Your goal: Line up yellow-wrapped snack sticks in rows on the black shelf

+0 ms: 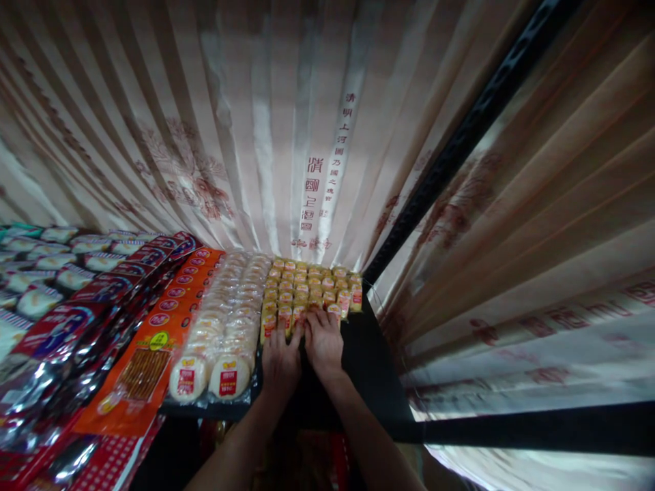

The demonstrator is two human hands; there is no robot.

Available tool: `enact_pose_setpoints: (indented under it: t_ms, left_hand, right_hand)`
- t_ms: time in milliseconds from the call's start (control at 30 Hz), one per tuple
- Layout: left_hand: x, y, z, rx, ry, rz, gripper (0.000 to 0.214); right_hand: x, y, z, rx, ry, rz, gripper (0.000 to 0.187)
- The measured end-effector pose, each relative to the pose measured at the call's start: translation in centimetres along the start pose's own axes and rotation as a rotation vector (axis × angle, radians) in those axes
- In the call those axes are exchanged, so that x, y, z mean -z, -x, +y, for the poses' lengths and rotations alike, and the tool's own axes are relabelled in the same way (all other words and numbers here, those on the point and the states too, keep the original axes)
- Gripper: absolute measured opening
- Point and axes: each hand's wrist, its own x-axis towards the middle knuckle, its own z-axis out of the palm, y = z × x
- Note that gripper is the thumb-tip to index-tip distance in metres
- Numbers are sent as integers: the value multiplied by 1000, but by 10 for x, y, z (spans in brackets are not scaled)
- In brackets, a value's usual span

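Rows of small yellow wrapped snack packs (301, 286) with red-and-white labels stand on the right part of a black shelf. My left hand (280, 354) is at the front row, its fingers stretched forward against the packs. Close beside it, my right hand (324, 341) lies with extended fingers over packs in the middle of the front. The fingertips partly cover the packs they touch, so I cannot make out whether any is gripped. Just left of my hands are two rows of round white crackers (228, 377) in clear wrapping.
Orange snack bags (138, 368) lie left of the crackers, then dark red shiny packets (97, 300) and white wrapped pieces (38, 300). A printed curtain (286, 136) hangs behind. A black metal post (450, 153) rises at the shelf's right corner; the black shelf (373, 375) extends below it.
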Motion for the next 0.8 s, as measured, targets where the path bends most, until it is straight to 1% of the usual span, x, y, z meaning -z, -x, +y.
enact_pose_setpoints:
  t_ms: [100,167,267,367,500,633,800]
  left_hand:
    - [-1,1,0,12,25,8,50]
    - [-1,1,0,14,36,12,51]
    - [-2,2,1,8,18,7,54]
    - [-2,2,1,0,-1,9,54]
    - [-2,3,1,-1,35,22,55]
    - [-1,3,0,-6,39,9,56]
    - [-2,3,0,-16,-2,9,56]
  right_hand:
    - [0,-7,7,4,-37,44,27]
    - [-2,-17,13,9,-60,65,32]
    - [-6,-38,21,13,-70,45,35]
    - [-8,-59,24,-10,-11,-10,33]
    - [-4,-80,19,-25,128,-160,26]
    - [3,-93,11,7,187,-292,22]
    - [4,-103,6,-35,228,-352,21]
